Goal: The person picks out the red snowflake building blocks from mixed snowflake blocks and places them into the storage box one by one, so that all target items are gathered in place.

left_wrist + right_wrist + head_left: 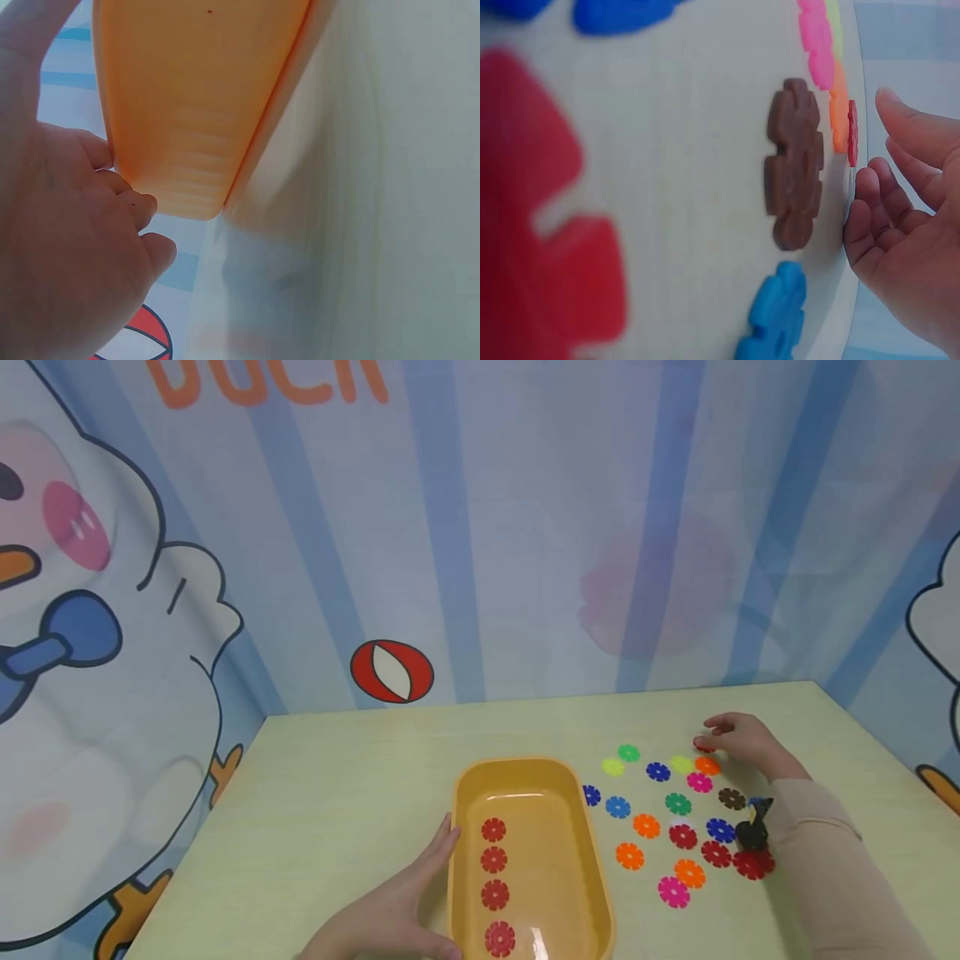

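A yellow plastic tray [551,764] stands on the table with several red flower-shaped discs [494,894] in a column along its left side. My left hand [393,906] touches the tray's left side, thumb and forefinger spread along it; in the left wrist view the fingertips [146,210] lie at the tray's edge. Out at the far right, my right hand [742,743] is over a red disc [702,745] on the table, partly covering it. The right wrist view shows that hand [907,202] with thumb apart from loosely bent fingers and nothing between them.
Many coloured flower discs lie scattered right of the tray, among them an orange disc [707,766], a brown disc [732,798] and a pink disc [674,892]. A small black bird figure [752,835] stands beside my right sleeve. A printed cloth [525,527] backs the table.
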`<state>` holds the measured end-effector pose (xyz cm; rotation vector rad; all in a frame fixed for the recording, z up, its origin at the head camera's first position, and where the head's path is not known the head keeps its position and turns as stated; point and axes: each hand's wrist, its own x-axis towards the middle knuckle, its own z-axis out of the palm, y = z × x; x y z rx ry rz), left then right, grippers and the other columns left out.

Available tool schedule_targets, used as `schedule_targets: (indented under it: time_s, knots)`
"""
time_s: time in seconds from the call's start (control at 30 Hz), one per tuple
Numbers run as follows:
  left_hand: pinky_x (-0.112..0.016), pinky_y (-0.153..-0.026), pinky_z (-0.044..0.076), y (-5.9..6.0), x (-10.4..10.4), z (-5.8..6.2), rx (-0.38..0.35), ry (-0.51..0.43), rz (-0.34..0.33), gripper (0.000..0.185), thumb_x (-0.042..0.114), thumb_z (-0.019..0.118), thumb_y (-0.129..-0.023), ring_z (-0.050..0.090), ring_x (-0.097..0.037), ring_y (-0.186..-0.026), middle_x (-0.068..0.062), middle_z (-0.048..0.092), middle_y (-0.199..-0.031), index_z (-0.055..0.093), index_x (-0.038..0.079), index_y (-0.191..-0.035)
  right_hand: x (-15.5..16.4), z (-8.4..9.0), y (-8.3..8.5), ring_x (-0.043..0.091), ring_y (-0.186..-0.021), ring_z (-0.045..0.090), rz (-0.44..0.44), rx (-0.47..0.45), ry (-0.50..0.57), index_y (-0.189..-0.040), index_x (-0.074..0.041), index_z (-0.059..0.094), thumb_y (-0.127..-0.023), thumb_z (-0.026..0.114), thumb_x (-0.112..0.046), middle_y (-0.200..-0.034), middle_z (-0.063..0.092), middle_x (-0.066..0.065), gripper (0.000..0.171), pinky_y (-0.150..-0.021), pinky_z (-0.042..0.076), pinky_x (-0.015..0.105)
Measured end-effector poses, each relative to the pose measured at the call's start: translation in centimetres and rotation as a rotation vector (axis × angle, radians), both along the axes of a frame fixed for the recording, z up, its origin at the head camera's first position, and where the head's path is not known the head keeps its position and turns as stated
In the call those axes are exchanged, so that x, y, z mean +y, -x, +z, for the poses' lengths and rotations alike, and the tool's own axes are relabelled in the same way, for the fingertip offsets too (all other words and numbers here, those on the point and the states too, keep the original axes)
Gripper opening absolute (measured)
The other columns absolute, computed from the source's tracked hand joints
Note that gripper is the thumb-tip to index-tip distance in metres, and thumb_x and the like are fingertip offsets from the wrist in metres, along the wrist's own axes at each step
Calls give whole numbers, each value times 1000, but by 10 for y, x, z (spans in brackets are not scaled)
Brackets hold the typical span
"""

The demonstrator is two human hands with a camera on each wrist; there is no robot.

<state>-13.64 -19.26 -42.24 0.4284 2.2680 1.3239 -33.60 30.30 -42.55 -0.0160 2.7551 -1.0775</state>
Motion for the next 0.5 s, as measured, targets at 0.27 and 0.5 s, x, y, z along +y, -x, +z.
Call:
schedule_targets:
  time_s: [0.27,0.5]
  knots:
    - [-56,-110,32,-2,1,0,-12,9,20,116,46,83,-71,9,-28,-148,16,-2,-161,1,41,-153,3,-6,2,45,-106,47,27,15,-17,-130,15,44,-91,65,-30,-124,46,36,63,-97,42,58]
    - [-58,-110,31,0,-1,-1,11,7,-9,117,46,82,-72,9,-29,-148,11,-4,-162,1,36,-155,5,-10,4,43,-102,50,31,30,-50,-126,16,47,-90,66,-30,-123,49,36,61,-93,46,56]
